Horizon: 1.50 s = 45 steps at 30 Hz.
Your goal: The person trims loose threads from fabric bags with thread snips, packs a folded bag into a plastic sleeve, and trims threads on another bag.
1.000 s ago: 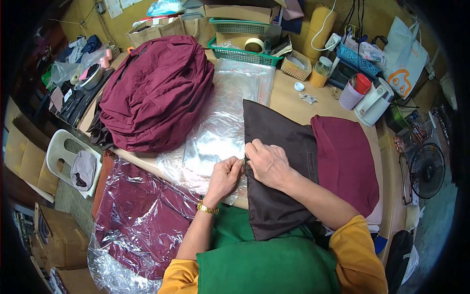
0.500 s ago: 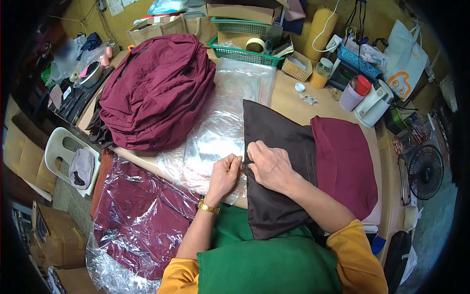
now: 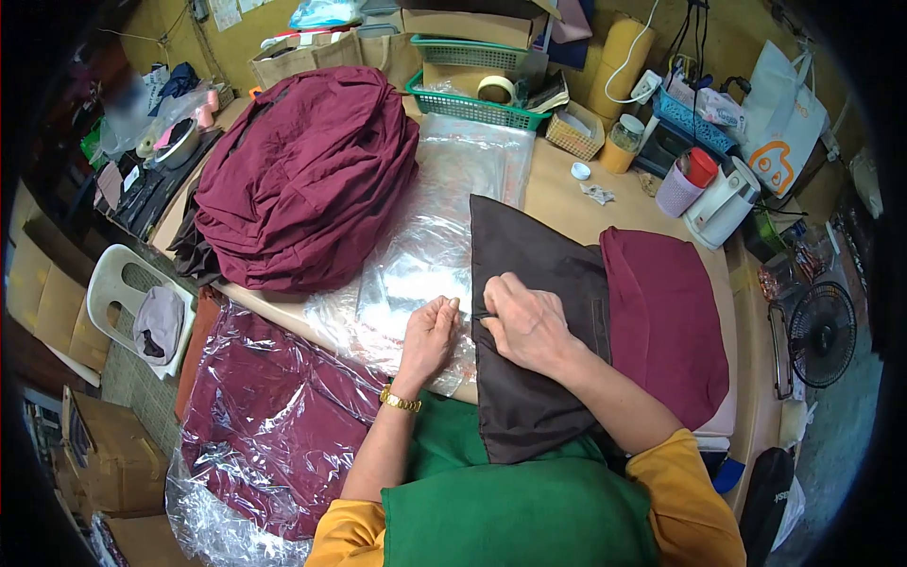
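A dark brown-black cloth piece (image 3: pixel 539 241) lies over the front of the table and reaches my lap. My right hand (image 3: pixel 527 324) rests on it near its left edge, fingers closed. A small dark bit shows at those fingertips; whether it is a slim tool or a fold of cloth I cannot tell. Just left of the edge, apart from the cloth, my left hand (image 3: pixel 430 342) is closed in a pinch. What it pinches, if anything, is too fine to see. Beneath it lie clear plastic bags (image 3: pixel 406 274). Folded maroon cloth (image 3: pixel 666 321) adjoins the dark piece on the right.
A large maroon fabric heap (image 3: pixel 302 180) fills the table's left. Plastic-wrapped maroon cloth (image 3: pixel 274 425) hangs at the front left. Green baskets (image 3: pixel 472 106), a jar (image 3: pixel 624 142), a white kettle (image 3: pixel 723 201) and a fan (image 3: pixel 822 331) stand behind and to the right.
My left hand has drawn slightly left, away from the dark cloth's edge. The right hand has shifted a little to the right, still on the cloth.
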### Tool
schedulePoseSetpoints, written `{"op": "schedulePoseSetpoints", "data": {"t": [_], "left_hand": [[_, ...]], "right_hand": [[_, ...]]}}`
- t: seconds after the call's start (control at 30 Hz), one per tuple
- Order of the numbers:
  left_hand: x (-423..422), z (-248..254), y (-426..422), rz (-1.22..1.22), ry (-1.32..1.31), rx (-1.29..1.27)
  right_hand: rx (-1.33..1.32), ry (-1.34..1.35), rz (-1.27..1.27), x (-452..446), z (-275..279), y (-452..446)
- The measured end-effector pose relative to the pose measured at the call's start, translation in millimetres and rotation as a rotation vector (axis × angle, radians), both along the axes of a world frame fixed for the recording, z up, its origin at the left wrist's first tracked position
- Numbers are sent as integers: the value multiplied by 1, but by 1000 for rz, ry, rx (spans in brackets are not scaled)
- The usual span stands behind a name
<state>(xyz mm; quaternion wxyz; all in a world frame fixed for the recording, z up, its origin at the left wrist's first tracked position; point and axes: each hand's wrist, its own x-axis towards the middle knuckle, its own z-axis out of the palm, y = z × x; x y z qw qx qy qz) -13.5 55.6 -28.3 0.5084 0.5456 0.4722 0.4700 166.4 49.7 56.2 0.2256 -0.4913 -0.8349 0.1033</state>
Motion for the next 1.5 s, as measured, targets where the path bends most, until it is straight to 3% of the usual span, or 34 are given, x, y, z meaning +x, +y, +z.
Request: {"op": "schedulePoseSetpoints", "data": {"t": [0.07, 0.1, 0.13, 0.2, 0.23, 0.3, 0.33, 0.37, 0.47, 0.53, 0.6, 0.67, 0.7, 0.77, 0.8, 0.83, 0.87, 0.9, 0.93, 1.03, 1.1, 1.13, 1.17, 1.23, 1.27, 1.33, 1.4, 1.47, 1.5], "left_hand": [[-7, -10, 2, -25, -488, -198], [-12, -21, 4, -79, -713, -151], [-9, -15, 6, -82, -710, -147], [9, -3, 9, 192, -229, -43], [18, -2, 15, 298, 128, 239], [27, 16, 14, 158, 418, 98], [31, 28, 15, 73, 612, 59], [32, 29, 17, 65, 615, 62], [22, 33, 23, -94, 607, 63], [-2, 34, 15, 44, 421, -19], [-38, 43, 14, 175, 497, -80], [-61, 35, 16, 510, 700, 572], [-57, 40, 18, 503, 703, 573], [-42, 50, 25, 443, 408, 338], [-28, 40, 33, 288, 275, 257], [7, 49, 26, 206, 78, 24], [29, 44, 27, 81, 186, -92], [51, 44, 25, 37, 533, 9], [65, 34, 24, -28, 532, 136], [67, 48, 9, -155, 768, 64], [47, 61, -1, -187, 641, -54], [32, 52, -6, -140, 582, 40], [13, 40, -4, -106, 645, 7], [-18, 42, -9, 61, 424, -135], [-30, 37, -9, 259, 478, -85], [-35, 34, -2, 353, 277, 180], [-15, 27, 10, 243, 113, 149], [32, 37, 13, 71, -38, -95], [54, 31, 15, 56, 176, 0]], "right_hand": [[19, 48, -30, 6, 0, 5], [52, 117, -105, 12, -5, 12], [86, 187, -182, 19, -11, 20], [63, 324, -287, 38, -46, 43], [-39, 342, -349, 44, -54, 48], [-140, 362, -416, 50, -70, 53], [-28, 389, -352, 50, -75, 54], [82, 415, -291, 52, -80, 54], [-4, 363, -306, 63, -76, 60], [35, 359, -334, 74, -78, 68], [66, 355, -357, 81, -84, 74], [68, 436, -396, 84, -88, 80], [68, 434, -401, 82, -87, 79], [60, 418, -410, 80, -82, 77], [52, 398, -415, 79, -80, 77], [49, 401, -413, 80, -81, 77], [40, 440, -411, 81, -81, 77], [32, 478, -410, 83, -81, 78], [31, 479, -409, 87, -80, 80], [8, 363, -454, 103, -83, 89], [41, 323, -475, 116, -88, 98], [35, 327, -476, 119, -88, 102], [14, 321, -501, 121, -87, 105], [-33, 299, -534, 120, -80, 104], [-35, 305, -536, 119, -80, 104], [11, 257, -519, 116, -82, 103], [0, 248, -514, 115, -81, 101], [-10, 232, -510, 114, -79, 103], [-3, 253, -513, 114, -80, 102]]}}
